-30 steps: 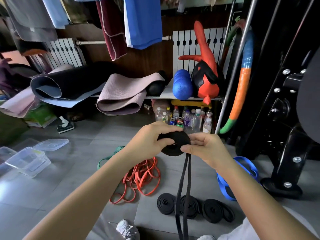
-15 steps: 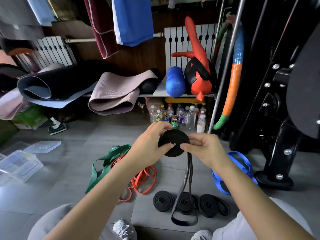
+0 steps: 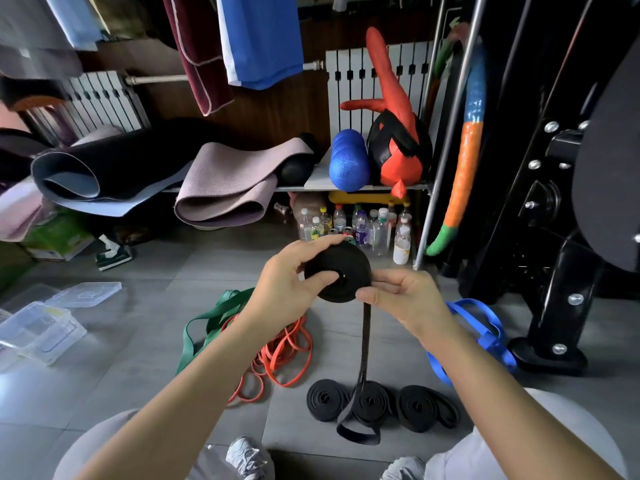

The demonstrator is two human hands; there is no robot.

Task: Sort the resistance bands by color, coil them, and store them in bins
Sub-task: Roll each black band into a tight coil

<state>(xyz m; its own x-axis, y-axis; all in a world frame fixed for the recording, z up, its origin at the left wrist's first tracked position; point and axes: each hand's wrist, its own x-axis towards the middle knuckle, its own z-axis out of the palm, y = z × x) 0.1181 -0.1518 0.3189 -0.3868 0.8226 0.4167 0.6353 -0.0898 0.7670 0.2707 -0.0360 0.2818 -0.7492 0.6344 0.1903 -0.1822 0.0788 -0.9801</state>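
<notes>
While 2 hands (image 3: 287,289) (image 3: 405,296) pinch the black coil (image 3: 351,263), clear bins (image 3: 41,336) lie apart.

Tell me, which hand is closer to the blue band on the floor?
Right. The right hand is just left of the blue band; the left hand is farther left, on the other side of the black coil both hold.

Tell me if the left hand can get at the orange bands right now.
Probably, once freed: the left hand grips the black coil together with the right hand. The orange bands lie uncovered on the floor below it, beside the green band.
</notes>
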